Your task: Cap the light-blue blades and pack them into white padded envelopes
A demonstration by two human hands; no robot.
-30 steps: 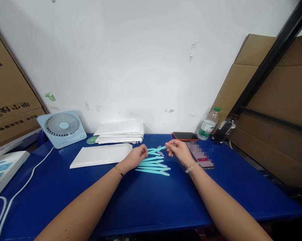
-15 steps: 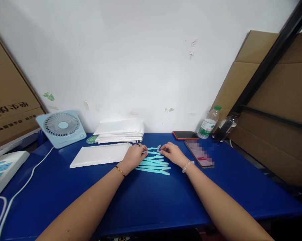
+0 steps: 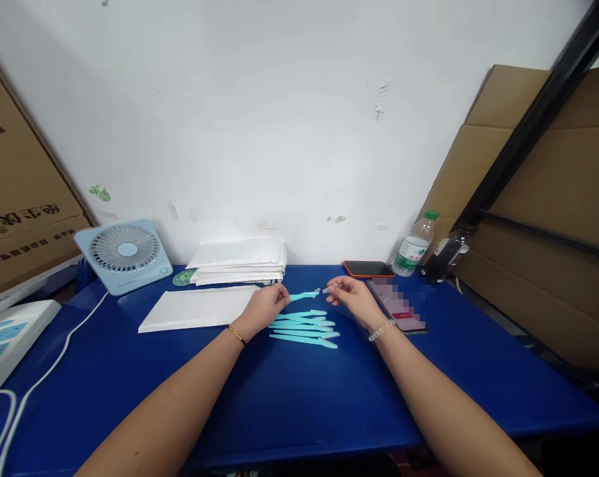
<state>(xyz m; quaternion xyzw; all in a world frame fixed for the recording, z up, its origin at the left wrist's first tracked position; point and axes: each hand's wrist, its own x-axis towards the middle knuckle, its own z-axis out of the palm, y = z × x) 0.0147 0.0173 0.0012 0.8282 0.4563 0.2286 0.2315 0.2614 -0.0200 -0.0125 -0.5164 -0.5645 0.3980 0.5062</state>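
My left hand (image 3: 262,305) pinches the handle end of a thin teal razor-like stick (image 3: 303,295) and holds it just above the blue table (image 3: 289,397). My right hand (image 3: 350,297) is closed in a pinch at that stick's other tip, on what looks like a small pale cap. Below both hands lie several more teal sticks (image 3: 304,328) in a loose row on the table.
A flat white envelope (image 3: 195,309) lies left of my hands, with a stack of them (image 3: 240,260) behind. A small fan (image 3: 124,253), two phones (image 3: 396,303), a water bottle (image 3: 415,246) and cardboard boxes (image 3: 543,218) ring the table.
Both hands dropped to the pile of sticks, then rose again with one teal stick held between them.
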